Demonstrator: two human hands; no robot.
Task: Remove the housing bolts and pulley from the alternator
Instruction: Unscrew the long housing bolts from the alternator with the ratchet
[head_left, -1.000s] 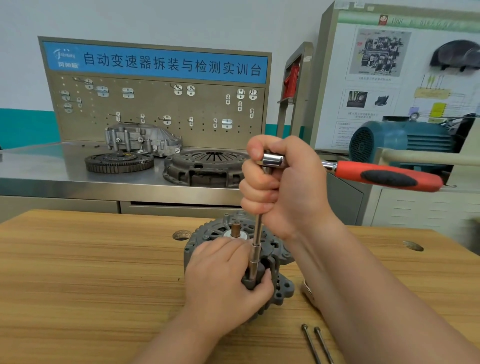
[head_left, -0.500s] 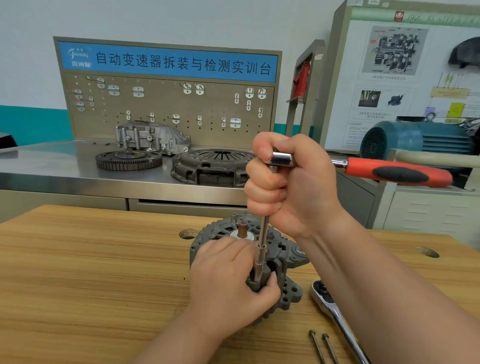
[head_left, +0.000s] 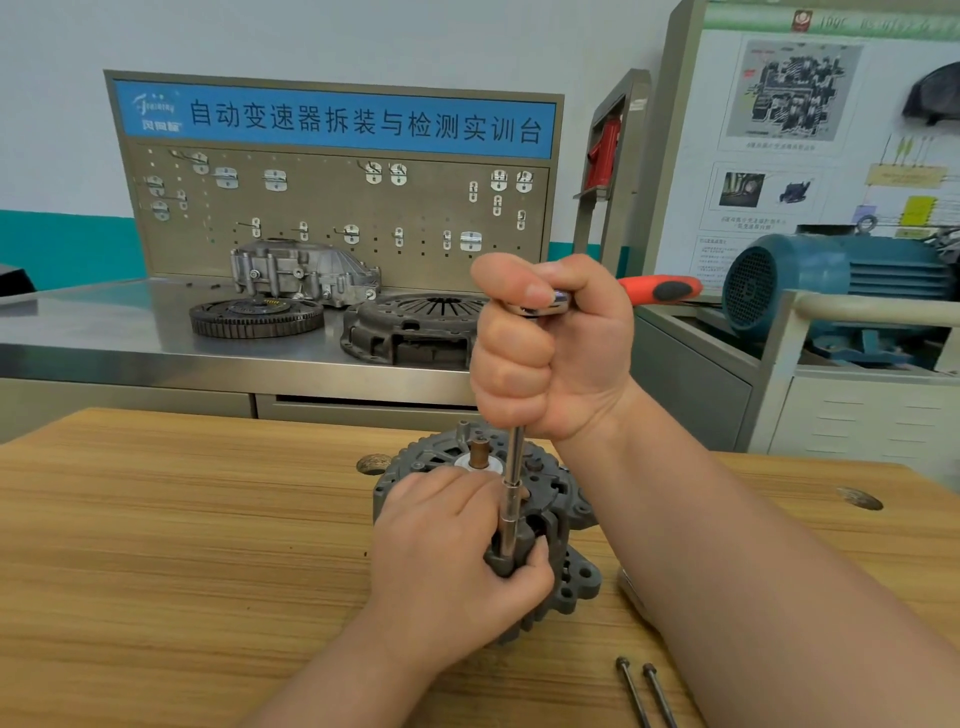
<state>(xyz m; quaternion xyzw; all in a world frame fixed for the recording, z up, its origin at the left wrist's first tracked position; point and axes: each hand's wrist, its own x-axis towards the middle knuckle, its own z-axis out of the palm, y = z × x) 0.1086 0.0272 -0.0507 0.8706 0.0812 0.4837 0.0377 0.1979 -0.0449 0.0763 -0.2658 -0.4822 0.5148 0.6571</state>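
Right hand (head_left: 550, 348) fingers clamped round ratchet (head_left: 660, 287) head, left hand (head_left: 457, 561) gripping alternator (head_left: 566, 493). Risk: side load on the long extension (head_left: 514, 457) tips socket (head_left: 506, 545) off the housing bolt, rounding it.

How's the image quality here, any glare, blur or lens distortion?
Head view: soft, even light, faint shadows; pale sheen on the stainless steel bench top; wide-angle bending tilts the grey display-board frame; dark grey cast alternator sharp; small text on the white poster too soft to read.
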